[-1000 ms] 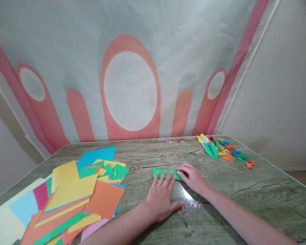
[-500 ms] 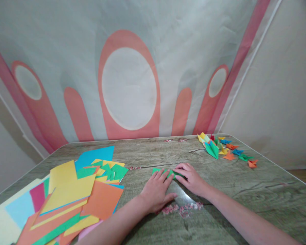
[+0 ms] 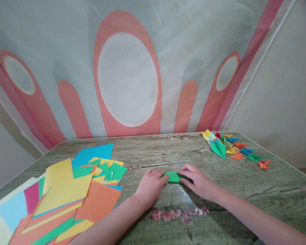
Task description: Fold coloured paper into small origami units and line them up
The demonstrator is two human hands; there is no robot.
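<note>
Between my two hands, low over the table or on it, is a narrow folded strip of green paper [image 3: 172, 177]. My left hand [image 3: 152, 186] closes over the strip's left end, its fingers bent together and hiding that end. At the right end, my right hand [image 3: 196, 179] pinches the paper between thumb and fingers. The middle of the strip shows between the hands.
Left of my arm lies a pile of coloured paper sheets [image 3: 63, 185], with green and yellow scraps [image 3: 108, 170] on top. Several small folded paper figures [image 3: 240, 145] and a green paper plane [image 3: 218, 148] sit at the far right. A printed cloth [image 3: 175, 51] hangs behind the wood-patterned table [image 3: 153, 149].
My left hand has gone from lying flat across the green paper to gripping its left end. More of the strip's middle is now uncovered. The view has shifted slightly.
</note>
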